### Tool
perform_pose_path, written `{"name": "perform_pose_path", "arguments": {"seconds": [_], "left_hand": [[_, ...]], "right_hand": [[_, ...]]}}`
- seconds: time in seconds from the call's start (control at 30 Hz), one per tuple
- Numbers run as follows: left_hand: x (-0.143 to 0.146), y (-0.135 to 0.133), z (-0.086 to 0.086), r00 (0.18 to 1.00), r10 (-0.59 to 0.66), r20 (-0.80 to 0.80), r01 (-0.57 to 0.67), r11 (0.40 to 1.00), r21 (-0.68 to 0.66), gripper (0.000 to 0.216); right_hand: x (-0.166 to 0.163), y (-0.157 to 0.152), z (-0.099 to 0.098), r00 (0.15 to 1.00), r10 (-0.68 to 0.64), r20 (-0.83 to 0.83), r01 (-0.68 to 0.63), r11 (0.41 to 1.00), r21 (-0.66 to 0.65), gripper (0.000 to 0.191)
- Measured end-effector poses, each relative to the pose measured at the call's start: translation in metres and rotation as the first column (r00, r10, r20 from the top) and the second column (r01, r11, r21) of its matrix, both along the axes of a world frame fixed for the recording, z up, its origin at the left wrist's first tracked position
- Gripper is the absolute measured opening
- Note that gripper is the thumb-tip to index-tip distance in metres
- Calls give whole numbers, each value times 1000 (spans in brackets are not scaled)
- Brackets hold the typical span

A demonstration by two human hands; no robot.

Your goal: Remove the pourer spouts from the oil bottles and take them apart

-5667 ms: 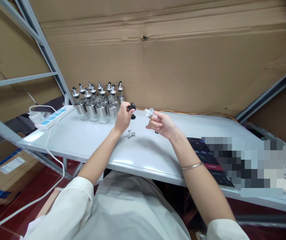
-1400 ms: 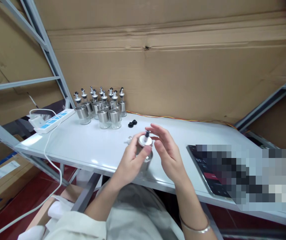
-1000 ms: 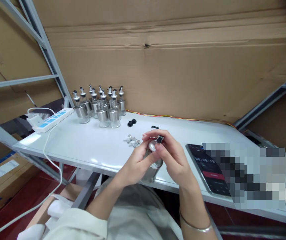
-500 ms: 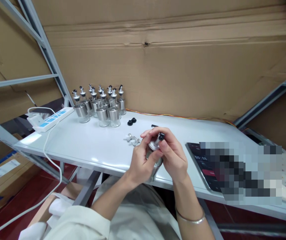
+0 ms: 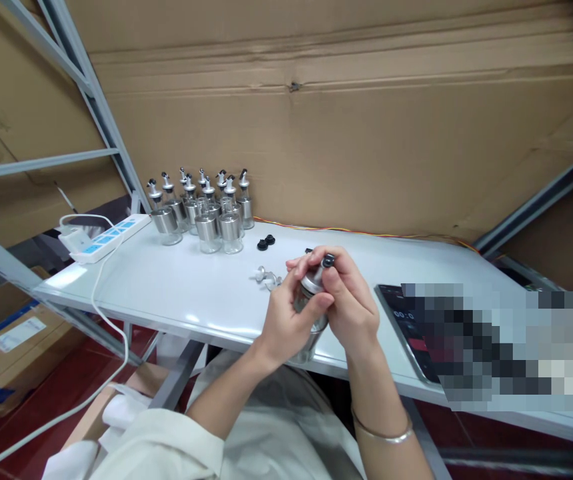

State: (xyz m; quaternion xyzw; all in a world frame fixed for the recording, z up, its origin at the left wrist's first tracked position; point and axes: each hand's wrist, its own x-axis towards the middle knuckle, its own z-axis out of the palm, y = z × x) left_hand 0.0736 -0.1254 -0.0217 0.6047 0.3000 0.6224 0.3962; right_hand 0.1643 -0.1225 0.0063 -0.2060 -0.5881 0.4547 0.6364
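At the table's front edge stands a glass oil bottle [image 5: 307, 344] with a steel sleeve, between my two hands. My left hand [image 5: 286, 319] is wrapped round the bottle's neck, its thumb across the front. My right hand [image 5: 353, 308] is closed on the pourer spout [image 5: 312, 280], a silver collar with a black tip that sits on the bottle's mouth. My fingers partly hide the neck and collar. Just left of my hands lie silver-and-clear spout parts [image 5: 266, 277]. Farther back are black stoppers [image 5: 266, 243]. A small black piece [image 5: 309, 251] shows behind my fingers.
Several oil bottles [image 5: 166, 223] with spouts stand at the back left, with two spoutless bottles [image 5: 208, 233] in front. A white power strip [image 5: 111, 239] lies at the left end. A phone [image 5: 406, 327] lies on the right beside a blurred-out area. Cardboard [image 5: 366, 147] rises behind the table.
My right hand and the spout's black tip have shifted slightly up and right. More of the silver collar shows. Both hands keep hold, and the view has shifted slightly.
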Motion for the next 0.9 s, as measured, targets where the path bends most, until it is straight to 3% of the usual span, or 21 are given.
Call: {"name": "perform_pose_path", "arguments": {"seconds": [0.27,0.4,0.5,0.73,0.9], "left_hand": [[-5,0,3,996,-14,-85,17,999,35,53],[-6,1,2,994,-65,-93,67,997,22,47],[-6,0,1,993,-84,-79,82,996,-19,43],[-20,-7,-3,999,-29,-40,25,996,-86,39],[-48,0,-7,990,139,-20,-141,986,-85,38]], "right_hand": [[-13,0,-2,962,-101,-255,91,995,-48,21],[-14,1,3,839,-316,-443,250,947,-201,20],[-12,1,0,753,-436,-494,293,893,-342,21],[7,3,-36,679,-593,-432,388,790,-474,27],[14,4,-64,672,-681,-291,459,691,-558,29]]}}
